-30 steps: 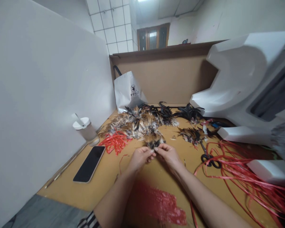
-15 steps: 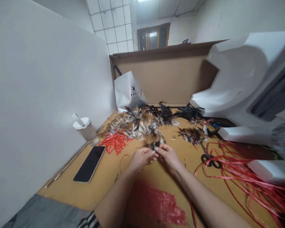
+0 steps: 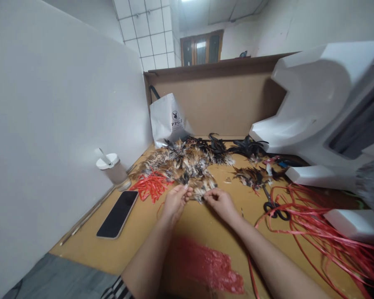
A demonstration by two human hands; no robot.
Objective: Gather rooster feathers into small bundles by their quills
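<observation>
Pinching a dark feather tuft [image 3: 185,179] in our left hand [image 3: 174,202], we have our right hand [image 3: 223,204] at brown feathers [image 3: 200,186] toward three o'clock; its grip we cannot tell. We judge plenty left in the feather pile [image 3: 187,160] at eleven; a separate clump [image 3: 250,177] lies at two.

From the view's middle, a dark-screened phone [image 3: 117,214] lies on the worktop [image 3: 87,249] at eight o'clock; a lidded cup [image 3: 116,176] stands at nine, a white bag [image 3: 162,120] at eleven, white foam [image 3: 308,95] at two.
</observation>
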